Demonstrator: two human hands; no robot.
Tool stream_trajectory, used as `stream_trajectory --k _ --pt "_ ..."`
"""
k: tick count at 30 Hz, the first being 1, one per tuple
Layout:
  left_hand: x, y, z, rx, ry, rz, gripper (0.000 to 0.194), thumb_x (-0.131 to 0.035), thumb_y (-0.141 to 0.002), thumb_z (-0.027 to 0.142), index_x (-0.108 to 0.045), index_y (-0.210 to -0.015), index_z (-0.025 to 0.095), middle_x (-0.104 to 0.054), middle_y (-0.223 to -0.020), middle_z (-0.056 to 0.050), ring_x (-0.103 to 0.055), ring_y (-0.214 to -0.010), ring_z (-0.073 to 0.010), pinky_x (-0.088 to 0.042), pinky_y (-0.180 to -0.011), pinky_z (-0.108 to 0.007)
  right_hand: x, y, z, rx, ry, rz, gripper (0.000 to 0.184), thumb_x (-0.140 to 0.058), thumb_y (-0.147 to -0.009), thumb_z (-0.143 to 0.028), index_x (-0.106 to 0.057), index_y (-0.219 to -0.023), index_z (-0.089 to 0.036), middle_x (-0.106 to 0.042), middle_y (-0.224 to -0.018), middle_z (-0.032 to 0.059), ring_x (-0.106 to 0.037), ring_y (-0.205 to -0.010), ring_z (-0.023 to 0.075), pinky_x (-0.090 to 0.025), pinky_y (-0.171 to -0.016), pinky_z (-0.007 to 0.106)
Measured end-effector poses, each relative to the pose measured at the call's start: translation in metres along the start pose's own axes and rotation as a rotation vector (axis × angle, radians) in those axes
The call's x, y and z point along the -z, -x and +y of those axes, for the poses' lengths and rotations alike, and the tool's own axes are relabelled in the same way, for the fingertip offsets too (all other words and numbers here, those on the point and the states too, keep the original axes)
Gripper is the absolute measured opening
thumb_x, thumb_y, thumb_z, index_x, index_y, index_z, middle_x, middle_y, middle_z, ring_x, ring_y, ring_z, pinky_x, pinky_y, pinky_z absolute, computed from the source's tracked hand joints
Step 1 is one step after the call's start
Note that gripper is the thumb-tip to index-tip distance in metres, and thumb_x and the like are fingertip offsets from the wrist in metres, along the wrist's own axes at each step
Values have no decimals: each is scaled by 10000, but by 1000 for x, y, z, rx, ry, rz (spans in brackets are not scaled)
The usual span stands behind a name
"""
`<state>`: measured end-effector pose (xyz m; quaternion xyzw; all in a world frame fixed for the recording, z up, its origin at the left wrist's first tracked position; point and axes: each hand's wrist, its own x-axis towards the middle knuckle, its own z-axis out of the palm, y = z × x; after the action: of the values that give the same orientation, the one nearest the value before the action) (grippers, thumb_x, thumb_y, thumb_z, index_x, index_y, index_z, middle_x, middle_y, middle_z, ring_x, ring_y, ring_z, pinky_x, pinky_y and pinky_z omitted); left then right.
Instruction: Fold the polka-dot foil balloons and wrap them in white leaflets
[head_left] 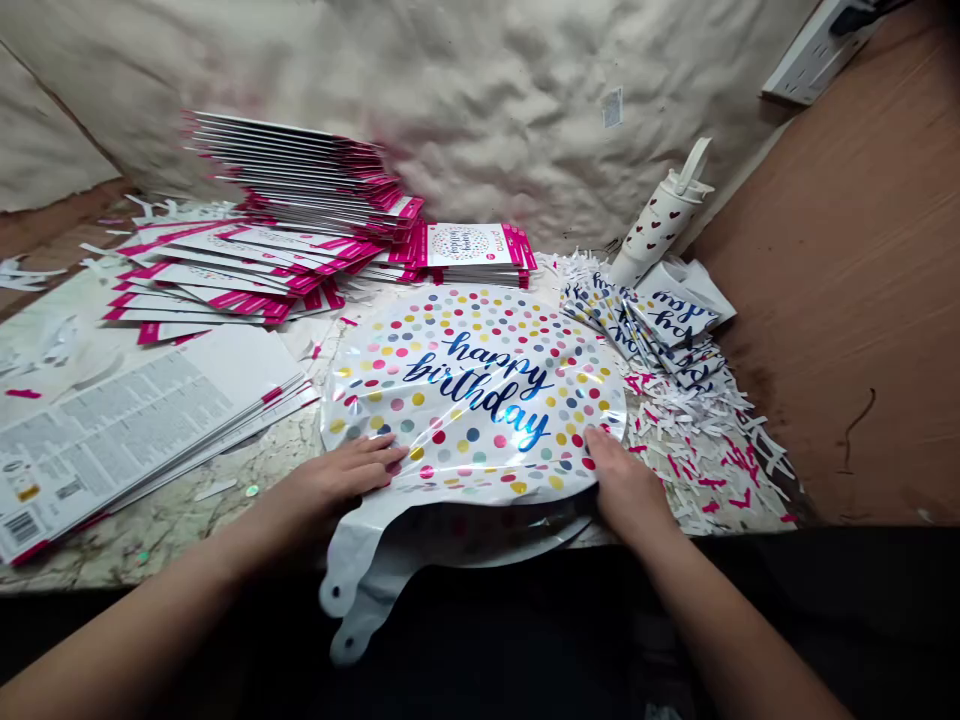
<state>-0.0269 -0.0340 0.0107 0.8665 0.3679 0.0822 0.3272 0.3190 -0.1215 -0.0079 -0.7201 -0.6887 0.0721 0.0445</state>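
Note:
A flat, uninflated round foil balloon [480, 440] with coloured dots and blue "happy birthday" lettering lies in front of me. At least one more balloon sheet shows beneath it, and two white tails [360, 550] hang past the table's front edge. My left hand [360, 468] rests on the lower left of the top balloon, fingers stretched out flat. At the lower right rim, my right hand [626, 485] grips the balloon with its thumb on top; the other fingers are mostly hidden. Folded balloons [652, 325] with the same lettering are piled to the right.
Pink-and-white printed packets [300, 180] are stacked at the back left, with a smaller pile [472, 245] beside them. Printed card sleeves [127, 440] lie at left. A heart-patterned tumbler [656, 225] stands tilted at back right. Paper shreds [705, 450] cover the right side, near a brown board [847, 300].

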Motion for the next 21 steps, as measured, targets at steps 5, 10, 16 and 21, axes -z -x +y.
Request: stream_trajectory --k 5,10,16,21 --pt "8 0 -12 -87 -311 80 568 -504 -720 236 -471 -1287 227 -301 -1436 -65 -189 -1345 -303 -74 -1097 -494 11 -9 43 351 -180 -98 645 -387 -704 14 -474 -1284 -254 -382 -1397 22 -282 -1322 215 -258 -1084 458" --pt "34 -16 -31 111 -79 -53 378 -420 -797 342 -617 -1104 246 -598 -1196 -43 -519 -1122 -260 -348 -992 -359 26 -39 75 70 -665 -199 301 -472 -796 -252 -658 -1027 -202 -638 -1123 73 -563 -1081 228 -395 -983 411" --pt "62 -67 -40 530 -62 183 449 -354 -802 577 -602 -780 204 -641 -745 -45 -583 -749 -235 -419 -643 -274 39 -107 82 -177 -867 -288 362 -511 -748 -522 -594 -744 -170 -654 -693 46 -608 -632 190 -490 -589 309" --pt "52 -71 -30 549 -557 332 529 -250 -870 501 -549 -1105 134 -628 -968 -169 -565 -934 -331 -421 -786 -420 43 -136 72 -146 -806 -241 364 -536 -712 -546 -516 -669 -186 -545 -597 -27 -494 -539 113 -410 -510 228"
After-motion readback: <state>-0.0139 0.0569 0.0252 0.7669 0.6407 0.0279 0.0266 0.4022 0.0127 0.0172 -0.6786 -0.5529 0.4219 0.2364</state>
